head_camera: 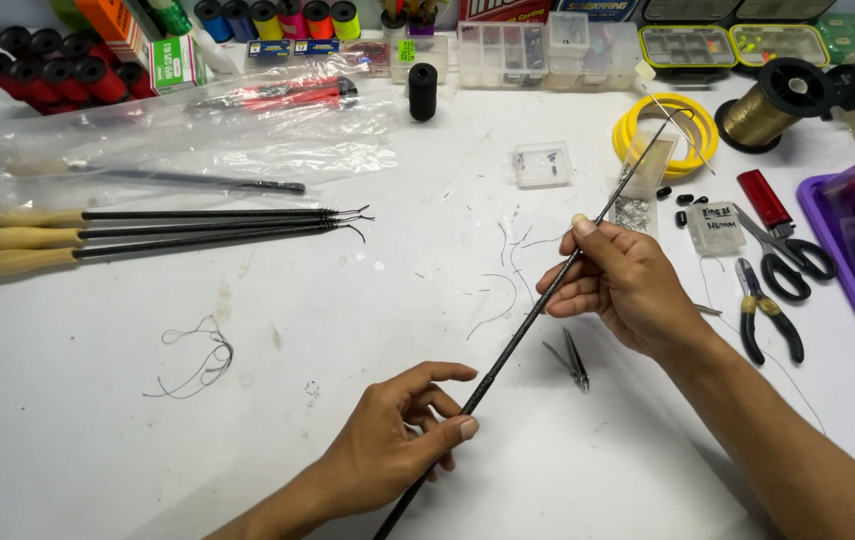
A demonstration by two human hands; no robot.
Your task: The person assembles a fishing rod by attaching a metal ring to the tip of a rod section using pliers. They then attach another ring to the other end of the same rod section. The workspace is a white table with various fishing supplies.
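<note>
Black and faintly speckled, a long thin tapering rod blank (522, 330) runs on a slant from the bottom edge of the view up toward the coiled yellow plastic tubing (665, 135) at the back of the matte white tabletop (97, 400). The left hand (397, 440) pinches its thicker lower part between thumb and curled fingers. The right hand (622, 285) is closed around it higher up, the thumb tip pressed on the shaft where it narrows to a fine point. The rod is held just above the table, between the two hands.

Under it lie small steel tweezers (572, 360) and curls of clipped dark thread (507, 275). A looser tangle of thread (197, 360) sits well to the left. Further left, three finished rods with pale, smooth wooden handles (22, 240) lie side by side, their wire tips bent into hooks, just in front of crinkled clear plastic bags (187, 130). To the right of the right hand are black-handled scissors (787, 255), pliers with rubbery dark grips (767, 315), a red lighter (762, 197) and a glossy spool of gold thread (772, 105). A small clear plastic box (540, 164) rests near the centre.
</note>
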